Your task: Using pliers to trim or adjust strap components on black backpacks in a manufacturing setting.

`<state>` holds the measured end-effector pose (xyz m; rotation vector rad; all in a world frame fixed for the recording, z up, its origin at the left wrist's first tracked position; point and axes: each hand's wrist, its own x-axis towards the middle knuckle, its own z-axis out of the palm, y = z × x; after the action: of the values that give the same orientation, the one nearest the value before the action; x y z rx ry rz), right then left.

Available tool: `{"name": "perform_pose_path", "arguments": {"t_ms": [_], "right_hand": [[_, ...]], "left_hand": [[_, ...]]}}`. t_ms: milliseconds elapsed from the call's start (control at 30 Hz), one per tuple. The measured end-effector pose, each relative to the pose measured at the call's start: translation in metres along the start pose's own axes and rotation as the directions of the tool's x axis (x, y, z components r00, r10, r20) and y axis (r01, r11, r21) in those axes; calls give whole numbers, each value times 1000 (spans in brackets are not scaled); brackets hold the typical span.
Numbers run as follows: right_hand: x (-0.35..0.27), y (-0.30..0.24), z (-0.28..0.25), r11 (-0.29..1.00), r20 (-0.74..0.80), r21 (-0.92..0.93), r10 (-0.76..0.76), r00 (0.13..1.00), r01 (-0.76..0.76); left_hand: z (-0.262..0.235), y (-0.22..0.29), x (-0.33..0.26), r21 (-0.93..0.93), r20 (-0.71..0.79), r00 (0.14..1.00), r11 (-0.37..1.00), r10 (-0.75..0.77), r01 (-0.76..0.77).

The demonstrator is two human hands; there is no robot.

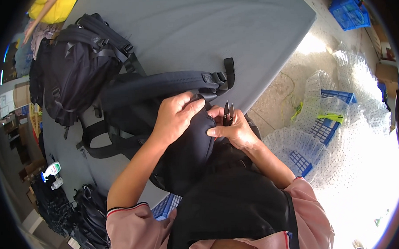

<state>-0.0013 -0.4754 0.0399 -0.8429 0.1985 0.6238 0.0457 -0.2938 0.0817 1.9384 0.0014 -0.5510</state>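
Black backpack (182, 142) lies at the near edge of the grey table (213, 27), long axis running far-left to near-right. Left hand (175, 116) presses its padded top, fingers curled closed over the fabric. Right hand (235, 130), just right of it and touching the same fold, pinches the fabric and holds small black thread snips (228, 114), blades pointing far. Fabric dark, matte, padded.

Single view: head-worn fisheye, looking steeply down from above the person's chest. Close on both hands at frame centre. Grey table (213, 23) runs from the lower left up to the top edge; its right edge bends with the lens. Floor fills the right side. Rim is vignetted black.
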Motion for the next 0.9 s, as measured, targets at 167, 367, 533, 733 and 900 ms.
{"name": "perform_pose_path", "arguments": {"t_ms": [167, 367, 533, 733, 900], "right_hand": [[-23, -27, -3, 943, 58, -334, 25, 998, -4], [-47, -55, -4, 329, 191, -890, -357, 914, 315], [-50, -51, -13, 323, 264, -870, -333, 905, 372], [-40, -46, -7, 431, 241, -820, -339, 910, 378], [-40, -46, -10, 372, 254, -851, -324, 911, 370]], "left_hand": [[25, 3, -27, -464, -66, 985, 879, -160, 111], [33, 4, -33, -547, -101, 970, 827, -222, 133], [33, 9, -37, -517, -131, 964, 846, -231, 132], [35, 12, -40, -495, -119, 970, 859, -212, 127], [35, 12, -40, -474, -127, 968, 870, -217, 133]]}}
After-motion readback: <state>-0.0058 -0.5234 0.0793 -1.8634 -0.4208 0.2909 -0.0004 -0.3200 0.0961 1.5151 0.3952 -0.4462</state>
